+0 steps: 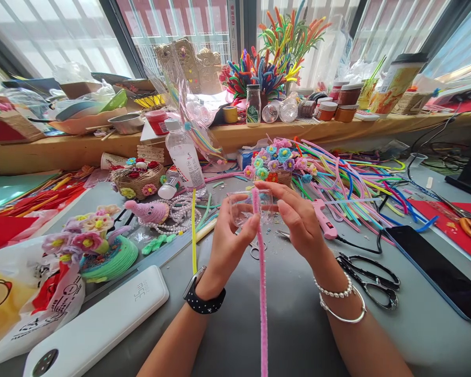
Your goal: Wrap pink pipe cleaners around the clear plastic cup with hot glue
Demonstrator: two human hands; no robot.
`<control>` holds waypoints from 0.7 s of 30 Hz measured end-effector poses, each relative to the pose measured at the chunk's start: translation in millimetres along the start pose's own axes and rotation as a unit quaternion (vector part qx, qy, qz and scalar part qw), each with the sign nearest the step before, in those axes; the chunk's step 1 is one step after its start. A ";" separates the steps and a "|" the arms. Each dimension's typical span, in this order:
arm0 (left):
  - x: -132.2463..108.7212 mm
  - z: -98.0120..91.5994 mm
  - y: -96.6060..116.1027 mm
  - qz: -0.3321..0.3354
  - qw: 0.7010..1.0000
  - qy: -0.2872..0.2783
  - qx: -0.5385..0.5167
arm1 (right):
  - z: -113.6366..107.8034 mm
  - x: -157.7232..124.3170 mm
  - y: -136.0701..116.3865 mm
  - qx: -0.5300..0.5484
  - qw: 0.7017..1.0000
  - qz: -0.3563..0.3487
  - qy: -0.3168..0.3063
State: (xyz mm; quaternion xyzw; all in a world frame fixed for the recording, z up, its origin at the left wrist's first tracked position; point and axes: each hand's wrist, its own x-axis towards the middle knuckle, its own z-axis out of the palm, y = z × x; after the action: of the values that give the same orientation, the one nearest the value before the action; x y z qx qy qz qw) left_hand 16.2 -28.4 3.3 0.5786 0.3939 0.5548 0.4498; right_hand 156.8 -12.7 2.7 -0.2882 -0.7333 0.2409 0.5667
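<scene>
Above the middle of the table, my left hand (235,230) is closed round a small clear plastic container (241,201). Its thumb presses a pink pipe cleaner (262,293) against the container's near side. The pipe cleaner hangs down toward me in a long straight length. My right hand (298,214) has its fingertips at the container's top right edge, with the thumb raised and apart from the fingers. Behind the hands stands a bunch of pipe-cleaner flowers (278,159). The far side of the container is partly hidden by my fingers.
To the right lie a pink glue gun (325,220), black scissors (372,280) and a phone (439,269). Left are a white power bank (102,319), a water bottle (185,159) and a green flower pot (110,259). Loose pipe cleaners (349,183) spread at the back right.
</scene>
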 end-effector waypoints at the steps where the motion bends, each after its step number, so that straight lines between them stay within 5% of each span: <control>1: 0.4 -0.2 0.1 0.002 1.000 0.003 0.000 | -0.3 0.1 -0.4 0.013 1.000 -0.003 0.001; 9: 5.7 -2.0 -2.4 -0.026 0.997 0.057 -0.049 | -0.1 2.3 -9.5 -0.200 0.962 -0.132 0.129; 21: 6.3 -5.8 -2.2 0.014 0.996 0.083 0.014 | -2.8 4.1 -11.4 -0.219 0.955 -0.179 0.092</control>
State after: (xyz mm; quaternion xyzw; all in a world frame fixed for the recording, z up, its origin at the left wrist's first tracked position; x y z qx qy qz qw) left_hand 11.0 -21.3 2.9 0.5423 0.4293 0.6015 0.3998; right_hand 157.1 -17.9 14.0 -0.2904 -0.7525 -0.0580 0.5882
